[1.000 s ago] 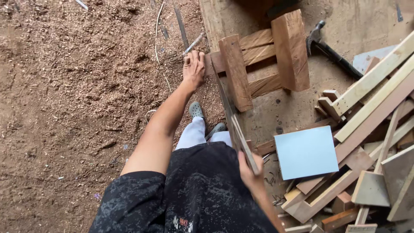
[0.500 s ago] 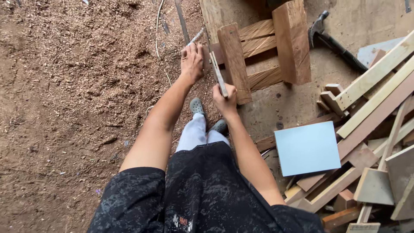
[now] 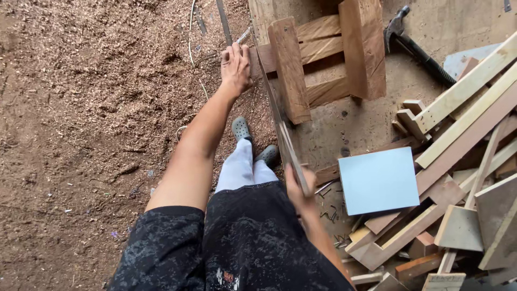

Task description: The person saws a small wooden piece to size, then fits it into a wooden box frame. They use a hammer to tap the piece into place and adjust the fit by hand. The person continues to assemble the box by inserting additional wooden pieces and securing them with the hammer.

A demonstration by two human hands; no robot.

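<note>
Right hand (image 3: pixel 301 191) grips saw (image 3: pixel 280 126), left hand (image 3: pixel 235 67) flat beside wooden frame (image 3: pixel 323 54).

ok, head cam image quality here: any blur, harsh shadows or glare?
Head view: soft, even daylight, no glare and only faint shadows under the wooden frame. The right hand and the long saw blade in its grip are motion-smeared; the left hand, sawdust floor and pale blue tile are sharp. Slight wide-angle stretch at the edges.
</note>
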